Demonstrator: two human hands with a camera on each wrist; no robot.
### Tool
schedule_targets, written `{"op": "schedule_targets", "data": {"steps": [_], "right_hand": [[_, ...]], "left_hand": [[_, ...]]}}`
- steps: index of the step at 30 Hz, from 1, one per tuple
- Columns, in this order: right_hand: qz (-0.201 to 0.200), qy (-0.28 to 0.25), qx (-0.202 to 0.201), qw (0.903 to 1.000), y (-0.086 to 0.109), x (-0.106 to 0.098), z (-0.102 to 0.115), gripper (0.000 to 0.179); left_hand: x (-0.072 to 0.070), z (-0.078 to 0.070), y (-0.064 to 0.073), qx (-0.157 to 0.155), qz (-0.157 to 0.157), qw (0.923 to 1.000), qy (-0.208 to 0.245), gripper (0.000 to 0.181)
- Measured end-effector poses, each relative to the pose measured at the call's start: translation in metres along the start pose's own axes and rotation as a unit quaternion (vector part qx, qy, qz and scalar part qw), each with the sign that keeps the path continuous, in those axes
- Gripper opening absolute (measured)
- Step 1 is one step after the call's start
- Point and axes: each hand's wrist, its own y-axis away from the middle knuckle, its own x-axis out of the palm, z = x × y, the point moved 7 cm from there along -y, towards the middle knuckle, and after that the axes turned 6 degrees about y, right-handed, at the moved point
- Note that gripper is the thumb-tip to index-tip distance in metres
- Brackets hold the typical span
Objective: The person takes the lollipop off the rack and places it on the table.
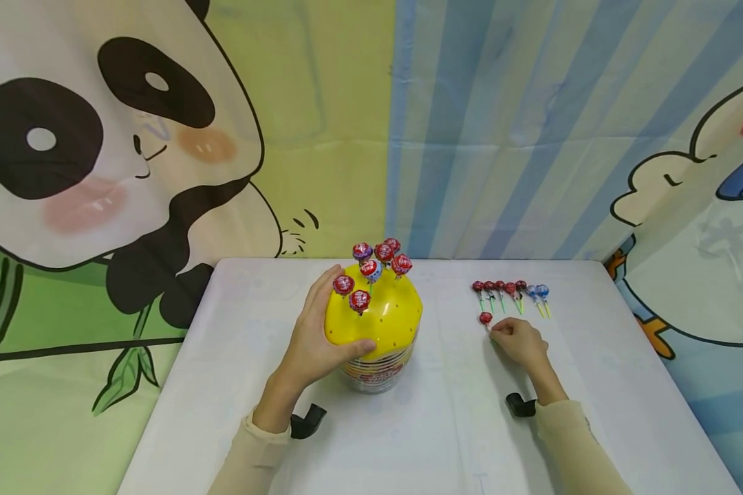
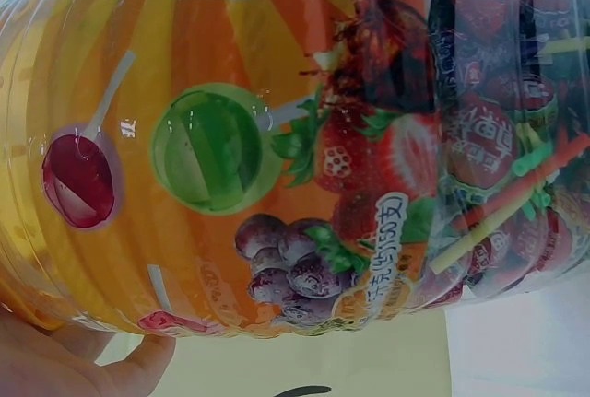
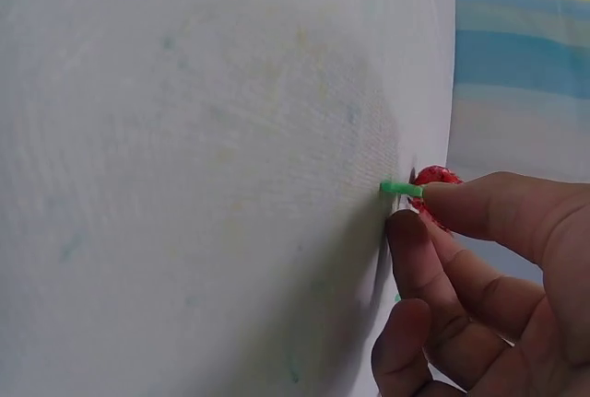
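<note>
A clear plastic jar [image 1: 374,378] with a domed yellow lid [image 1: 384,323] stands upright on the table, several wrapped lollipops [image 1: 360,300] sticking up from holes in the lid. Around the lid's left side my left hand [image 1: 318,337] holds on, thumb across the front. The left wrist view shows the jar's fruit-printed label [image 2: 212,148] and lollipops inside its lower part. To the right, my right hand [image 1: 523,342] pinches a red-wrapped lollipop [image 1: 486,317] by its green stick [image 3: 402,189], low over the table. Its red head [image 3: 435,176] is partly hidden behind the thumb.
A row of several lollipops [image 1: 500,286], red-wrapped ones then blue ones [image 1: 541,291], lies just beyond my right hand. The white table [image 1: 446,440] ends at a cartoon-printed cloth backdrop [image 1: 334,137]. Black straps [image 1: 307,421] stick out at both wrists.
</note>
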Motion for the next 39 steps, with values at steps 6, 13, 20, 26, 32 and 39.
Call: {"op": "schedule_targets", "data": {"steps": [6,13,20,26,32,39], "right_hand": [[0.004,0.002,-0.008,1.0000,0.003,0.000,0.001,0.027],[-0.046,-0.056,-0.065,0.9953,0.010,-0.010,0.020,0.029],[-0.072,-0.239,-0.191,0.9494,0.051,-0.036,0.100,0.024],[-0.101,-0.303,-0.337,0.8857,0.102,-0.067,0.186,0.020],[-0.069,-0.332,-0.447,0.8280,0.139,-0.070,0.251,0.027],[-0.077,-0.297,-0.466,0.8296,0.154,-0.058,0.288,0.029]], "left_hand": [[0.000,0.000,0.000,0.000,-0.001,1.0000,0.001,0.106],[0.000,-0.001,0.000,0.000,0.001,1.0000,-0.003,0.106],[0.000,-0.001,0.001,-0.002,0.000,1.0000,-0.004,0.106],[0.000,-0.001,0.000,0.004,-0.002,1.0000,-0.005,0.106],[0.000,0.002,0.000,0.017,0.001,0.9998,0.003,0.107],[-0.001,0.000,0.000,0.037,0.007,0.9993,0.002,0.105]]}}
